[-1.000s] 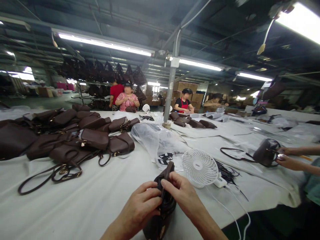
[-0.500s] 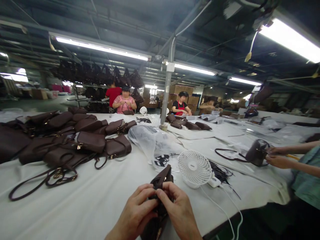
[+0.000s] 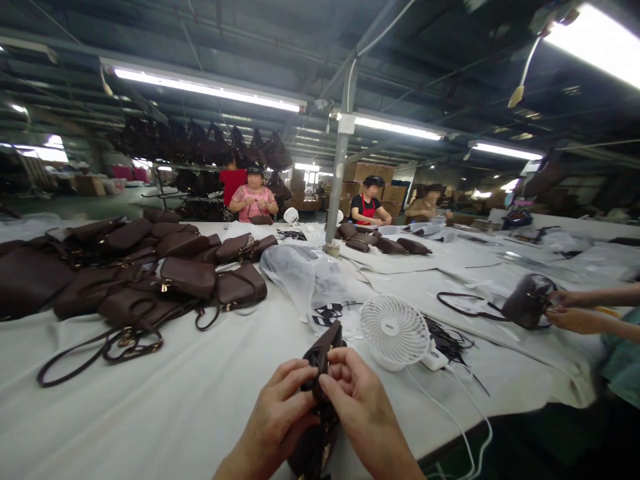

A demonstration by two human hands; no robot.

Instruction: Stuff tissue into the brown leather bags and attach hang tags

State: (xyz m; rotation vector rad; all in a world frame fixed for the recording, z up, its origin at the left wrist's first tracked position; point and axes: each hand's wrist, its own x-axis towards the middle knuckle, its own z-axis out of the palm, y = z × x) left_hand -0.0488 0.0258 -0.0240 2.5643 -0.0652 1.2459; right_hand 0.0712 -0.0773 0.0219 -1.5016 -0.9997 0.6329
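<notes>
A dark brown handbag (image 3: 327, 343) stands at the table's near edge, its top edge toward me and partly hidden by my fingers. My left hand (image 3: 283, 407) grips the bag's left side, thumb and fingers closed at its upper edge. Opposite it, my right hand (image 3: 357, 397) pinches the right side of the same edge with thumb and forefinger. The two sets of fingertips almost meet over the bag's opening. Small metal fittings glint low on the bag. What lies under the fingertips is hidden.
Brown handbags (image 3: 187, 277) are heaped on the left. A white fan (image 3: 395, 330) with a trailing cable stands just right of my hands, beside black straps (image 3: 450, 343). Behind are a clear plastic bag (image 3: 300, 270) and a metal post (image 3: 336, 187). A co-worker's hands (image 3: 565, 313) hold another bag at right.
My view has turned slightly left, so the scene sits further right. Both hands keep hold of the bag's edge, with the right fingers more curled in.
</notes>
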